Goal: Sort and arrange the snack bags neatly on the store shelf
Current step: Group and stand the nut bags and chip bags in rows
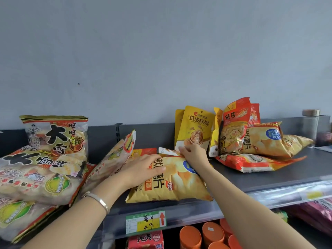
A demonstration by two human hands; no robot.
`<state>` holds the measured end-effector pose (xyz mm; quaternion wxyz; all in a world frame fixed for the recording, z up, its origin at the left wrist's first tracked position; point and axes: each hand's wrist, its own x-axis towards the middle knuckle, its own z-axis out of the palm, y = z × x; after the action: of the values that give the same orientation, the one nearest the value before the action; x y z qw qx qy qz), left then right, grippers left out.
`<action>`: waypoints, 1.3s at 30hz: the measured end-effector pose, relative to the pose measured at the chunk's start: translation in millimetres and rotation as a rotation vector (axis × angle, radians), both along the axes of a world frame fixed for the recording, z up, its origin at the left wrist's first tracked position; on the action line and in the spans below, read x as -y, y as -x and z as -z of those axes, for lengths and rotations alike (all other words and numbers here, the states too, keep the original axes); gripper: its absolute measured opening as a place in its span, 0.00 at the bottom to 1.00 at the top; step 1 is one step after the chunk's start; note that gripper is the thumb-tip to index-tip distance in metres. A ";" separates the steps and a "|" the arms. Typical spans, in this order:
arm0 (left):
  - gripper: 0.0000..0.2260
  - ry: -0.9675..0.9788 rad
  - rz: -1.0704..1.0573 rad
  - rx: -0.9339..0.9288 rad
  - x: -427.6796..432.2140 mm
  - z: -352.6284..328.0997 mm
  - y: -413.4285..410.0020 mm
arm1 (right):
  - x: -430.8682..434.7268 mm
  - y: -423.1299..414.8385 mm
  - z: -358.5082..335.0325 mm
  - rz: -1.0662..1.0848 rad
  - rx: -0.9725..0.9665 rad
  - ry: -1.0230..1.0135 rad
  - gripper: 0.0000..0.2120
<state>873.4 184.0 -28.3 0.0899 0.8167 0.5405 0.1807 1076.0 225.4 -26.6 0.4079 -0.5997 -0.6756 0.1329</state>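
Observation:
A yellow potato chip bag (177, 184) lies flat at the front middle of the grey shelf (269, 175). My left hand (143, 168) rests flat on its left part, fingers straight. My right hand (193, 155) is at the bag's far top edge, fingers curled and pinching there, just in front of an upright yellow walnut pouch (196, 126). A small white-orange packet (167, 151) and a red bag (143, 151) lie behind the chip bag.
Big rice cracker bags (39, 173) pile up at the left, one upright (57, 133), one leaning (115, 159). Red and yellow bags (251, 141) heap at the right. A glass jar (310, 126) stands far right. Price tag (145, 222) and orange cans (212, 234) sit below.

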 end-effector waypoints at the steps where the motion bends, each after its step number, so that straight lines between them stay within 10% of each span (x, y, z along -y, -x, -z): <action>1: 0.28 0.004 -0.013 -0.027 0.0 -2.6 -0.5 | 0.3 -2.8 -0.7 0.023 -0.043 -0.007 0.20; 13: 0.21 0.060 -0.060 -0.006 -2.0 -25.3 -24.2 | -1.1 -70.8 -7.9 0.103 -0.066 0.001 0.13; 22: 0.16 0.079 -0.060 -0.023 -27.1 -52.4 -103.5 | -30.9 -106.3 7.2 -0.078 0.399 0.016 0.14; 31: 0.09 0.182 -0.186 -0.469 -85.9 -49.9 -184.8 | -70.0 -110.0 17.3 -0.305 0.852 0.041 0.19; 39: 0.34 0.323 -0.344 -0.477 -94.3 -28.2 -169.0 | -78.3 -106.1 18.6 -0.210 0.942 -0.087 0.12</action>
<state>1042.4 278.2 -0.1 0.0575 0.7081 0.6978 -0.0908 1182.1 303.7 -45.2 0.0669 -0.5056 -0.8485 -0.1411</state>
